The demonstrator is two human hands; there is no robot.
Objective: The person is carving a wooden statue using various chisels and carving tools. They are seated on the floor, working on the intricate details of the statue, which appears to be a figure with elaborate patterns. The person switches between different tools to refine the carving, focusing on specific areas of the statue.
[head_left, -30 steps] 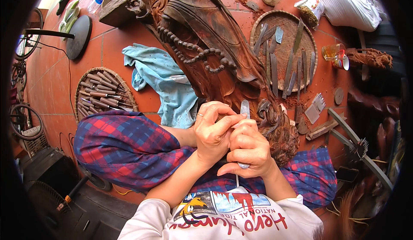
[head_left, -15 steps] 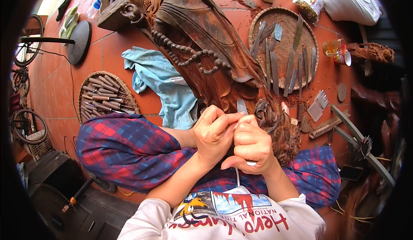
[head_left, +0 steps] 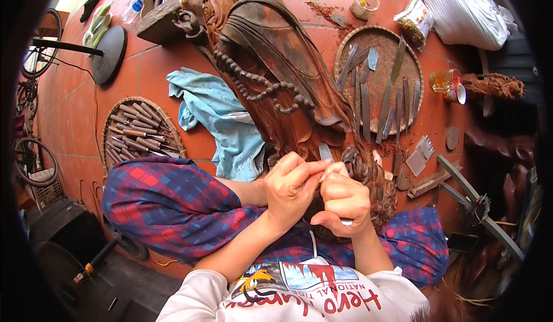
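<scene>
A large carved wooden statue (head_left: 288, 51) with draped robes and a string of carved beads lies in front of me, its lower end between my legs. My right hand (head_left: 348, 201) is closed around a thin tool whose flat grey blade (head_left: 325, 151) sticks out beyond the fingers against the dark wood. A small white end shows below that fist. Fingers of my left hand (head_left: 291, 186) are pinched close beside the right fingers, at the base of the blade. Just right of the blade are carved curls (head_left: 357, 163). The exact contact with the wood is hidden by my fingers.
Left sits a basket of wooden-handled carving tools (head_left: 138, 129) near a light blue cloth (head_left: 216, 117). A round woven tray (head_left: 383, 42) with several flat metal strips lies to the right. Beyond are a glass (head_left: 442, 81), a white sack (head_left: 464, 13) and a metal stand (head_left: 484, 206).
My hands, still together, have shifted slightly down and to the right in the picture. The whole view has moved a little too. The grip on the blade looks the same.
</scene>
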